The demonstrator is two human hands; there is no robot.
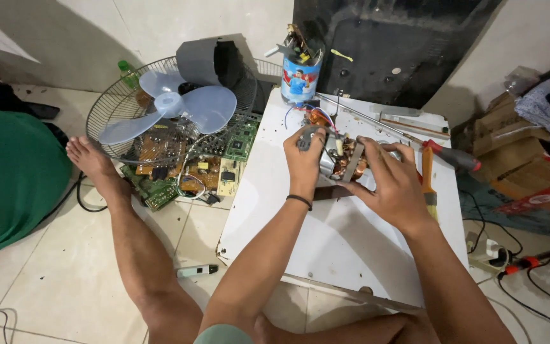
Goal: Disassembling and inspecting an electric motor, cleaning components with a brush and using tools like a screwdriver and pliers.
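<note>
Both hands clasp the motor [342, 159] over the table [351, 236]: left hand [305, 159] gripping one end, right hand [393, 185] the other.

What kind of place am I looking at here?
Probably an informal home repair spot on a tiled floor: loose circuit boards, a fan blade in its grille, and a copper-wound motor held by both hands over a white board.

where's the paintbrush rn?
Head view, right side: the paintbrush lies on the white board, just right of the right hand, with a red-handled screwdriver beside it.
</note>
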